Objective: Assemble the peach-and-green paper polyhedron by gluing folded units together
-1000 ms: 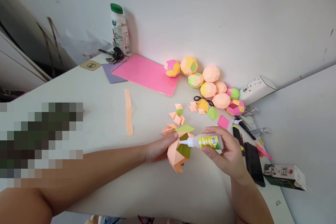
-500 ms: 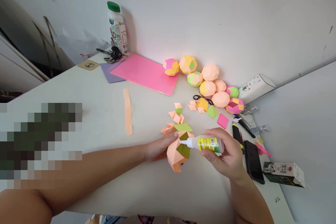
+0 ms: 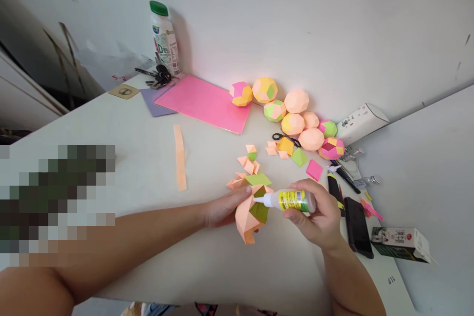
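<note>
From the head view, almost nothing changes across this last second: the whole scene slides slightly up and to the left in the frame, which looks like the head moving rather than the things. The left hand (image 3: 226,207) still cups the far-left side of the peach paper ball (image 3: 243,212), its thumb lying along the upper side near the rim, with a fingertip showing below. The ball is held in front of the person, over the near part of the desk (image 3: 148,153), its green-lined opening turned to the right; whether it rests on the surface I cannot tell.

The right hand (image 3: 320,215) keeps its pinch, thumb against fingers, around the base end of the squeeze bottle (image 3: 294,201). The bottle lies nearly level, and its white nozzle (image 3: 261,200) stays at the left edge of the opening. Whether it touches the paper, or any liquid comes out, is too small to tell. That steadiness suggests the work is dwelling on one spot of the rim.

Just beyond the ball, the green paper piece (image 3: 258,179) and the folded peach pieces (image 3: 237,181) lie as they did. Further back, the group of faceted balls (image 3: 311,139) and the scissors (image 3: 277,137) are undisturbed.
</note>
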Motion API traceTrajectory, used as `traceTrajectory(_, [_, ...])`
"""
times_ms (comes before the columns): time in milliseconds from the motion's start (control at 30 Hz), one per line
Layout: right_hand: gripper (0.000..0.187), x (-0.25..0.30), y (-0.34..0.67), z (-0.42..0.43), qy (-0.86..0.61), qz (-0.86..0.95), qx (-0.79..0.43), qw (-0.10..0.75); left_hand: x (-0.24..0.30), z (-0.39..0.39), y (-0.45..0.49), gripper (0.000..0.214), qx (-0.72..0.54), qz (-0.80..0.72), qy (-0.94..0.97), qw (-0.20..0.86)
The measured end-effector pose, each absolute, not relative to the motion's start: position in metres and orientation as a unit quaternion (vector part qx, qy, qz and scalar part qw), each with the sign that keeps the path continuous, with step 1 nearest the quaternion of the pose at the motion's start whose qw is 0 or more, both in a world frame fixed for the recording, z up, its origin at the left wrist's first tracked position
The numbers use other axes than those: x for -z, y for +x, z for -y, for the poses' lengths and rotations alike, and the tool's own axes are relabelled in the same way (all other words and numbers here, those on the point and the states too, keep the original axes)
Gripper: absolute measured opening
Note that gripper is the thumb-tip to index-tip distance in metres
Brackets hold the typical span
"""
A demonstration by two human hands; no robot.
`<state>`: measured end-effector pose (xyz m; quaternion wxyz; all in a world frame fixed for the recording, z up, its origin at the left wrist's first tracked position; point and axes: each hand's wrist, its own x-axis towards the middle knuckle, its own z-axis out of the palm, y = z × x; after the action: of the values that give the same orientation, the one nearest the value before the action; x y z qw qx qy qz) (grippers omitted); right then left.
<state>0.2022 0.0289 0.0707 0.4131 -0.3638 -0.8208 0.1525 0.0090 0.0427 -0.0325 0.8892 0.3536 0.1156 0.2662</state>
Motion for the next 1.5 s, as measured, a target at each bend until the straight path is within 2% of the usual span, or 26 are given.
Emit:
traceTrajectory(667, [0.031,-0.0718,0.1993,-0.0273,-0.346,0.824,-0.163,0.417,0.0359,-0.0426,0.0102,0.055,-0.258,-0.134,0.358,0.887])
traceTrajectory(1500, [0.029,-0.0735,0.1985,-0.0297,-0.349,0.822,-0.145,0.425,0.0346,-0.043,0.0098,0.051,-0.265,-0.117,0.362,0.886])
